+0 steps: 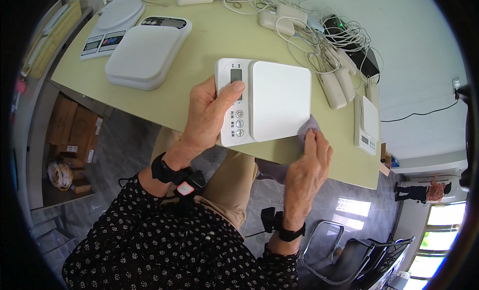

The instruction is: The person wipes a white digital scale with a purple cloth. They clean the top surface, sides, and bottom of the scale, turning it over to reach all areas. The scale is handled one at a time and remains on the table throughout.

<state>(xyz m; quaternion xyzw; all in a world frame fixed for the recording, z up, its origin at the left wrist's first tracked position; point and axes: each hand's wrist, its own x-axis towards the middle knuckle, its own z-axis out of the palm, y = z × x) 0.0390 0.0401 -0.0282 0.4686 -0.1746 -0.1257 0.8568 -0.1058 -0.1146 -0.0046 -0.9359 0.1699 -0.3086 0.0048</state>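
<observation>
Dark, white-dotted sleeves at the lower edge, black bands at both wrists. Right hand (307,165) just below the near right corner of the scale (264,101), fingers pressed together flat on a grey cloth (310,126), cloth touching that corner. Left hand (209,115) gripping the scale's left end, thumb laid across the display and button strip, remaining fingers curled under the edge and hidden. Scale white, flat, square-plated, resting at the near edge of the pale green table (209,40), partly overhanging toward the lap. Right of the scale, near the table's right edge, a small white scale (366,121). Beyond the scale to the left, a large scale (147,53) with rounded platform; farther left, a round-plated scale (115,21). Beyond the scale to the right, white adapters (339,83) tangled in white cables (304,35), beside a black box (361,58). Left of the scale, under the table, cardboard boxes (75,125).
</observation>
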